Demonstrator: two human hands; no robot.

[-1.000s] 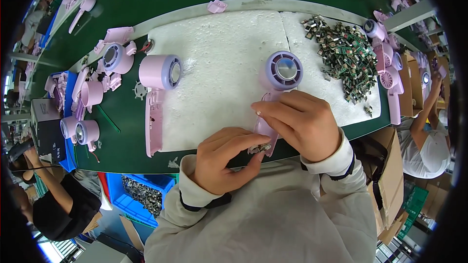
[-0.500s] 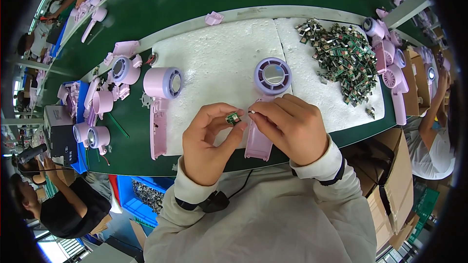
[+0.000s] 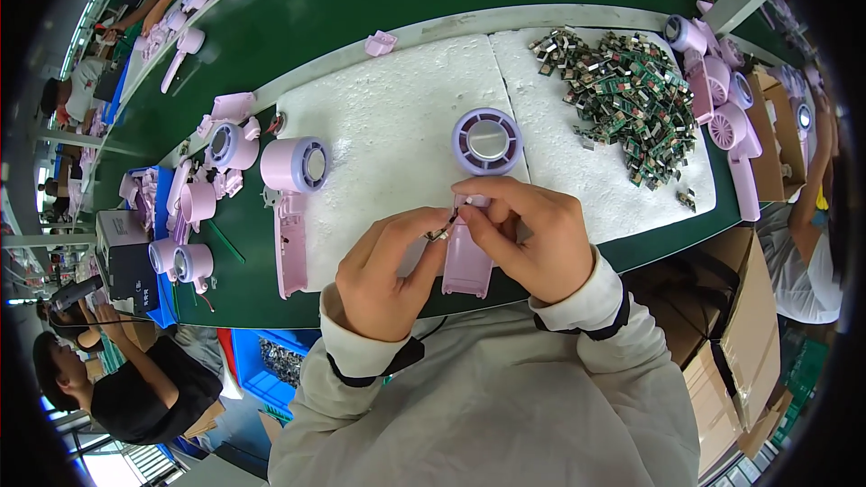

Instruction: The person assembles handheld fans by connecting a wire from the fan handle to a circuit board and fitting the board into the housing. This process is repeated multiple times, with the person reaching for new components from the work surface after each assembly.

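My left hand [image 3: 383, 266] pinches a small green circuit board [image 3: 439, 234] by its edges between thumb and fingers, now tilted nearly edge-on. Right beside it, my right hand [image 3: 537, 234] is closed, thumb against fingers, on a small white connector [image 3: 467, 202] with dark wire near it. Whether connector and board touch I cannot make out. Beneath both hands lies a handheld fan with a round lilac grille [image 3: 488, 142] and an opened pink handle [image 3: 467, 266]. Its upper handle is partly covered by my fingers.
White foam sheets [image 3: 388, 117] cover the green bench. A heap of circuit boards [image 3: 622, 99] lies at right. Another opened fan [image 3: 293, 165] rests at left, near loose pink parts and a blue bin [image 3: 162, 216]. A cardboard box [image 3: 735, 325] stands at lower right; co-workers sit nearby.
My hands have come closer together, the right fingertips now meeting the left ones near the board. The circuit board has turned from face-up to nearly edge-on. The view has shifted slightly.
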